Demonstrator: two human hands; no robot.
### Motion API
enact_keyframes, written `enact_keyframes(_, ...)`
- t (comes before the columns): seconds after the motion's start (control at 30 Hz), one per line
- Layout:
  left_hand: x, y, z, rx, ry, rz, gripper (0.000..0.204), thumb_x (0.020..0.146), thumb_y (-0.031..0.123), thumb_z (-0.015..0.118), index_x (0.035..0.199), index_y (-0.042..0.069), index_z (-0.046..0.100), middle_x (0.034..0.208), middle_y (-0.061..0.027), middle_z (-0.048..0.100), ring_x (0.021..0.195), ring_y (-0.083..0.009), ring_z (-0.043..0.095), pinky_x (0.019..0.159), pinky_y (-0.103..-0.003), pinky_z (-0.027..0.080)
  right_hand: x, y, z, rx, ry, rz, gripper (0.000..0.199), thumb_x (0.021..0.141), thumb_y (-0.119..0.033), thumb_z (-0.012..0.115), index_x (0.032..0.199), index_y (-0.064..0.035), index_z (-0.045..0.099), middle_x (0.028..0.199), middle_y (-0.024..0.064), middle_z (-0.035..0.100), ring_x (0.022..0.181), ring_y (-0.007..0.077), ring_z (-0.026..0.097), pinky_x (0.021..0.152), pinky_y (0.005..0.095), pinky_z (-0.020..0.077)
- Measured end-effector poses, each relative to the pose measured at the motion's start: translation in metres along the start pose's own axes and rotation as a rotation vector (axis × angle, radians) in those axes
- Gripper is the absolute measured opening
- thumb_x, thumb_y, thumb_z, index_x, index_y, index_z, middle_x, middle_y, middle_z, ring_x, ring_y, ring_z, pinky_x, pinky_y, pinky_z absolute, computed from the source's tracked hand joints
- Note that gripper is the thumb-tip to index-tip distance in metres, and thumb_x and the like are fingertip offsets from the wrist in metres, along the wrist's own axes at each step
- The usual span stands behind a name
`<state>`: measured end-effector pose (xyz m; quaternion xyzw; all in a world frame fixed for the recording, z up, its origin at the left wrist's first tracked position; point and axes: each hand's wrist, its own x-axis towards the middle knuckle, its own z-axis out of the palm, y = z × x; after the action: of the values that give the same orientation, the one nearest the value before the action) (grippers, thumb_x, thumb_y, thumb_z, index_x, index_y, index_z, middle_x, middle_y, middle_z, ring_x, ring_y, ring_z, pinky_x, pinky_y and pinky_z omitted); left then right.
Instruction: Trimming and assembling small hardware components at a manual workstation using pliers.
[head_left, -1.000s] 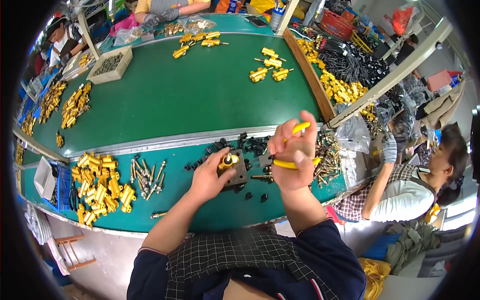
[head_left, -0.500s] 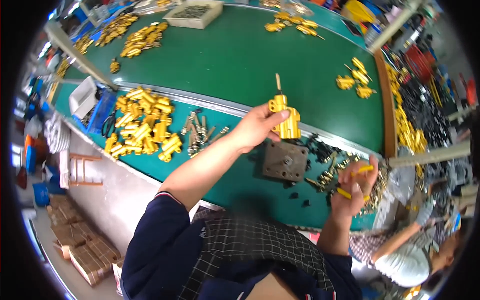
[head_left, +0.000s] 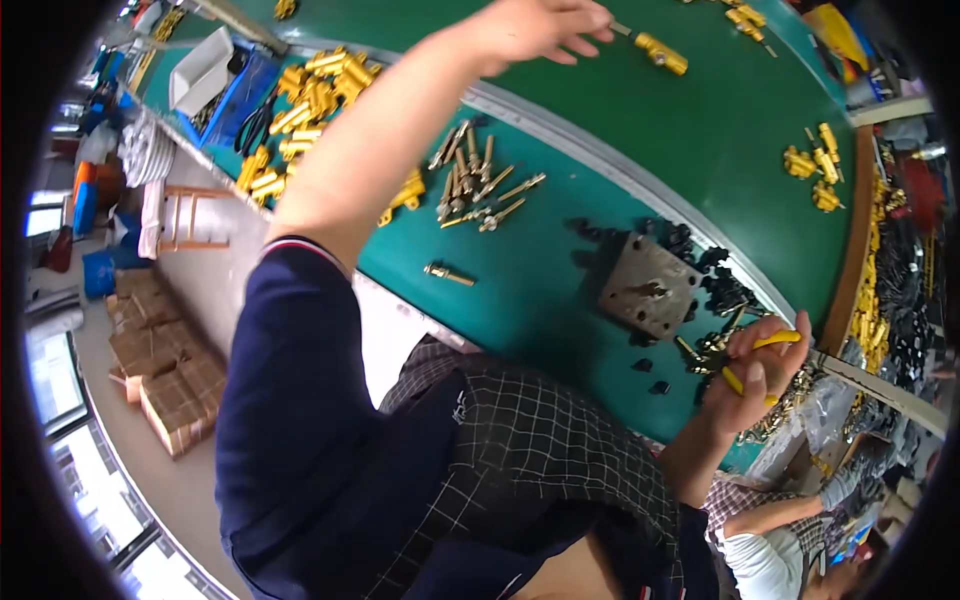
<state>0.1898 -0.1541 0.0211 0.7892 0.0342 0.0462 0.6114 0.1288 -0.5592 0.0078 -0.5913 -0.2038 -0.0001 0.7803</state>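
My left hand (head_left: 535, 25) reaches far out over the green conveyor belt (head_left: 720, 110), fingertips pinching the thin stem of a brass valve (head_left: 660, 52) that lies on the belt. My right hand (head_left: 757, 378) stays near the bench's front edge, closed around a yellow-handled tool (head_left: 775, 342). A grey metal fixture block (head_left: 648, 285) sits on the green bench just left of that hand, ringed by small black parts (head_left: 712, 262).
Loose brass pins (head_left: 480, 185) and a heap of brass fittings (head_left: 305, 95) lie on the bench's left part, one brass piece (head_left: 447, 272) near the edge. A white bin (head_left: 200, 70), cardboard boxes (head_left: 165, 375) and a stool (head_left: 180, 220) stand left. Another person (head_left: 770, 540) works lower right.
My left hand lifted the brass valve off the fixture block and carried it out onto the conveyor belt. My right hand kept the yellow-handled tool near the bench edge.
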Motion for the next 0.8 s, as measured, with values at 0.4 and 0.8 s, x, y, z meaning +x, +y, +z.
enact_keyframes(0.4,-0.220,-0.062,-0.023,1.273,-0.036,-0.134,0.039,0.080,0.026,0.070,0.112,0.007,0.061,0.096,-0.0140,0.066,0.091,-0.0326,0.063,0.079,-0.040,0.050,-0.020,-0.008,0.010,-0.138,-0.063,-0.047,0.073,0.076,-0.016,0.062,0.139,0.0014,0.030,0.101,0.0087,0.046,0.076,0.0122,0.044,0.064,0.0237,0.0379)
enact_keyframes(0.8,-0.153,0.031,0.101,0.393,-0.145,-0.128,0.031,0.079,0.022,0.070,0.105,0.007,0.060,0.096,-0.0115,0.063,0.086,-0.0308,0.063,0.072,-0.041,0.050,-0.043,-0.030,-0.019,-0.250,0.119,-0.034,0.073,0.075,-0.016,0.063,0.139,0.0000,0.031,0.101,0.0067,0.047,0.076,0.0109,0.045,0.066,0.0227,0.0393)
